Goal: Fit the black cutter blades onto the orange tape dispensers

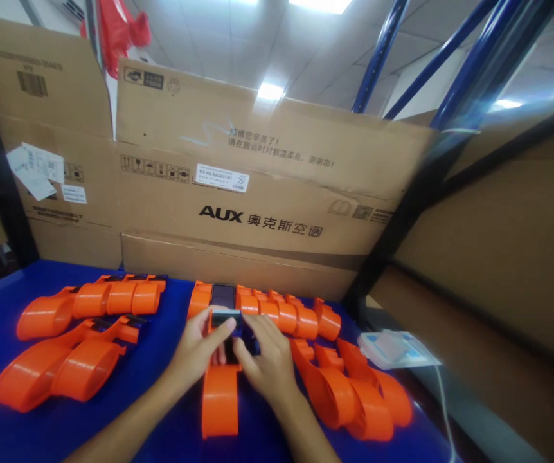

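Observation:
An orange looped band (220,404) hangs below my hands at the middle of the table, its curved end toward me. At its upper end is a dark block (227,317) with a pale top edge; what kind of part this is I cannot make out. My left hand (198,341) grips the band's upper end from the left, thumb across the block. From the other side my right hand (268,357) is closed around the same end, its fingers touching the block. The fingers hide much of the join.
Several orange bands lie on the blue table (171,399) to the left (45,315), right (335,392) and behind my hands. A dark flat panel (223,295) stands among the back row. Cardboard (267,206) walls the rear; a white packet (397,348) with a cable lies right.

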The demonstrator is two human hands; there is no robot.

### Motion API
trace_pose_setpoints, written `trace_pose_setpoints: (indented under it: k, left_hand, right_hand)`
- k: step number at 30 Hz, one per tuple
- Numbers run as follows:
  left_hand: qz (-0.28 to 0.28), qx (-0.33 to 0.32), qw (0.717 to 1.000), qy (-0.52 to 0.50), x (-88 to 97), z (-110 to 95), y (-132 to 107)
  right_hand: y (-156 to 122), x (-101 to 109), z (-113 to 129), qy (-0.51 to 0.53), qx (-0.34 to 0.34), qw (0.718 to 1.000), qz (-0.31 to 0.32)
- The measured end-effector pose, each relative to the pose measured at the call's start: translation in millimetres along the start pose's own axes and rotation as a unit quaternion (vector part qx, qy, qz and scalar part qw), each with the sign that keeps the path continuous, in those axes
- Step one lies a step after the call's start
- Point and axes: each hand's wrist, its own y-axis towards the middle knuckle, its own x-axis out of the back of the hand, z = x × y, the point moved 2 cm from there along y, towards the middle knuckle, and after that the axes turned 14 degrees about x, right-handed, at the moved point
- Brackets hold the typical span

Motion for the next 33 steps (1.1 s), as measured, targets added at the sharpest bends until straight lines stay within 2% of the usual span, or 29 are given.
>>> trace_pose_setpoints:
  k: [23,28,33]
  left_hand:
    - [0.005,0.006,1.0,0.015,5.5,2.3,3.9]
    - [0.0,0.032,0.997,-0.066,7.4,11.5,9.6]
    - [-0.004,0.076,0.985,-0.155,5.2,15.6,11.0]
  right_hand:
    - [-5.6,-5.7,-5.5,-0.002,0.036,0.999,0.035]
    - [-2.8,-4.5,-8.2,0.015,0.047,0.998,0.026]
    - [-1.4,-4.0,-8.0,0.008,0.069,0.997,0.042]
